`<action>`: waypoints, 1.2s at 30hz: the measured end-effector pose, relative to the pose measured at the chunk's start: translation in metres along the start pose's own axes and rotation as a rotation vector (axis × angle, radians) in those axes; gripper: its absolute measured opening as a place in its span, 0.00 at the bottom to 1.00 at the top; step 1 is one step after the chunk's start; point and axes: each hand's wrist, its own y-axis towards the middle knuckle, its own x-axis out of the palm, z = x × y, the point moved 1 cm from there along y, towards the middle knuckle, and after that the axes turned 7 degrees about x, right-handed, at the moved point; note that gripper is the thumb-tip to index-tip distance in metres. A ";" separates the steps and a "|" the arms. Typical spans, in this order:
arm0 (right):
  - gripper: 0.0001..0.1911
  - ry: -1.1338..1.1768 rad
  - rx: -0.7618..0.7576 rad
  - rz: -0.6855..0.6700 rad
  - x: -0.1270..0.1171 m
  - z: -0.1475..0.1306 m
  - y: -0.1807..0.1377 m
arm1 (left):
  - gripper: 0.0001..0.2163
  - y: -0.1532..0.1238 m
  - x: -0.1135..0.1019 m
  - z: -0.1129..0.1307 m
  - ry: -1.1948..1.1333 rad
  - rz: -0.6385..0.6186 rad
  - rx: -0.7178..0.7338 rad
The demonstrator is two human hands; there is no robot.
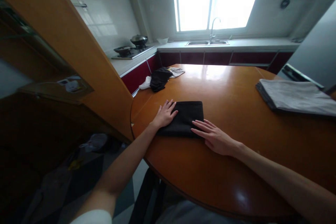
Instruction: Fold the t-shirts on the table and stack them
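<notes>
A black cloth item (185,119), folded into a flat rectangle, lies near the rounded front of the wooden table (225,182). It looks like a folded garment, though I cannot tell which kind. My left hand (165,113) rests on its left side with the fingers spread. On the lower right edge lie the fingertips of my right hand (214,135), stretched out and palm down. Neither hand grips the cloth; both only touch its top.
Crumpled black and white clothes (160,78) lie at the table's far left edge. A stack of folded grey and dark cloth (299,96) sits at the right. Beyond are a stove with pans (139,40), a sink (207,42) and a wooden partition (86,42) on the left.
</notes>
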 end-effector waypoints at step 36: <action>0.06 -0.098 0.003 0.144 -0.007 -0.012 0.027 | 0.28 0.001 -0.005 0.012 0.173 -0.058 -0.045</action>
